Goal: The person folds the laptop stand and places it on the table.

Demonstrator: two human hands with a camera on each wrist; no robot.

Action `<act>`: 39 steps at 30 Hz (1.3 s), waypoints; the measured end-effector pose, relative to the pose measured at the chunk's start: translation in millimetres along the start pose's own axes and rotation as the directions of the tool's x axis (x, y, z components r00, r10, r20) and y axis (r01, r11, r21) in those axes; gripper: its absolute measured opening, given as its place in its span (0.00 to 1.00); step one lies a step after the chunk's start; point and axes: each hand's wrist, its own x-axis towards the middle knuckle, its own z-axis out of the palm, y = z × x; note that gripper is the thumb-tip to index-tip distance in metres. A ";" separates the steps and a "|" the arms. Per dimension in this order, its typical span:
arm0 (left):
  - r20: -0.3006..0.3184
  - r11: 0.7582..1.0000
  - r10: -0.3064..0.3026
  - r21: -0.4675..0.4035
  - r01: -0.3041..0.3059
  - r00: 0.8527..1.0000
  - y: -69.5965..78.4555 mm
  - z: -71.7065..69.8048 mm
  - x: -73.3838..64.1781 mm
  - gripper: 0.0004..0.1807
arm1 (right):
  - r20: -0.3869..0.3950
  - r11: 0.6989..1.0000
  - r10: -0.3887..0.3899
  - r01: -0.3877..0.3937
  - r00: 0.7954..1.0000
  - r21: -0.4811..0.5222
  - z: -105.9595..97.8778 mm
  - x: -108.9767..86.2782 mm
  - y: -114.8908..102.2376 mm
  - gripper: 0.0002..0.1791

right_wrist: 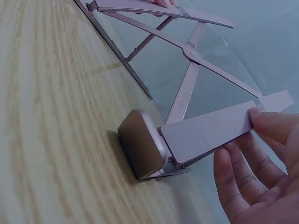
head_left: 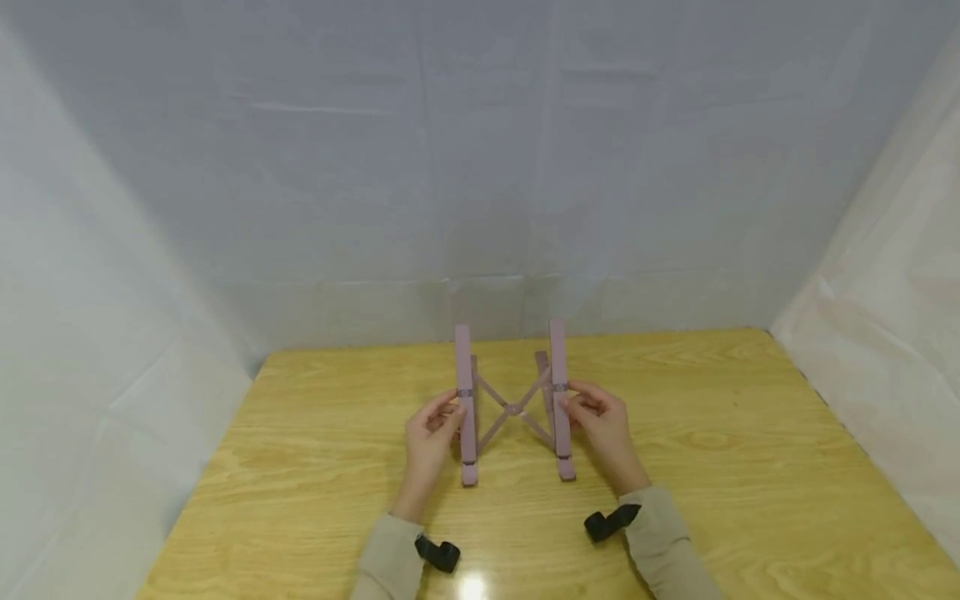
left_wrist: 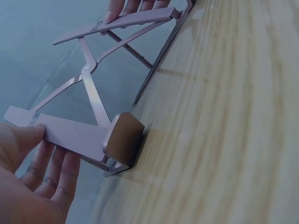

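A pinkish folding laptop stand (head_left: 513,409) stands unfolded on the table, its two long side arms joined by an X of crossbars. My left hand (head_left: 429,442) pinches the left arm (left_wrist: 70,134) near its middle, thumb on the top face and fingers below. On the other side, my right hand (head_left: 603,429) grips the right arm (right_wrist: 210,129) the same way. Upturned end stops (left_wrist: 125,139) are at the near ends of the arms. Beneath each arm runs a thin base bar (right_wrist: 119,53) that meets the wood.
The stand is on a wood-grained table (head_left: 315,467), toward its far edge. A grey-white sheet (head_left: 480,167) hangs behind, and pale sheets flank both sides. Black wrist cameras (head_left: 438,552) sit over the beige sleeves (head_left: 660,533).
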 end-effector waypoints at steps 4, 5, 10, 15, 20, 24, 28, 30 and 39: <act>0.020 1.000 -0.004 0.003 0.004 1.000 -0.6 -1.9 0.7 0.18 | 0.023 1.000 0.016 -0.016 1.000 -0.005 -2.6 0.4 0.5 0.17; 0.031 1.000 0.002 0.008 -0.002 1.000 -0.7 -2.9 0.7 0.19 | 0.034 1.000 0.025 -0.024 0.999 -0.006 -3.6 0.4 0.6 0.18; 0.080 0.999 0.017 0.047 -0.021 0.997 -1.2 -8.4 1.2 0.22 | 0.107 0.995 0.085 -0.089 0.991 0.033 -9.7 1.6 1.4 0.22; 0.089 0.998 0.021 0.065 -0.027 0.996 -0.5 -9.6 2.2 0.23 | 0.132 0.989 0.114 -0.125 0.985 0.074 -11.9 2.9 1.2 0.24; 0.087 0.999 0.017 0.046 -0.021 0.996 -0.4 -8.0 1.9 0.23 | 0.121 0.981 0.152 -0.165 0.981 0.104 -12.0 2.3 0.4 0.25; 0.069 0.998 -0.005 0.056 0.001 0.998 -0.9 -6.2 1.5 0.23 | 0.121 0.981 0.151 -0.164 0.981 0.100 -12.4 1.3 -0.7 0.26; 0.054 0.996 -0.022 0.088 0.017 0.998 2.3 -5.3 0.4 0.22 | 0.117 0.982 0.154 -0.165 0.981 0.091 -12.3 1.0 -2.3 0.24; 0.054 0.995 -0.022 0.099 0.017 0.998 4.5 -5.1 -0.6 0.22 | 0.111 0.983 0.159 -0.168 0.981 0.079 -12.0 0.7 -3.2 0.24; 0.058 0.992 -0.043 0.118 0.036 0.997 12.0 -4.4 -1.2 0.22 | 0.088 0.982 0.173 -0.178 0.981 0.059 -9.6 0.8 -1.8 0.23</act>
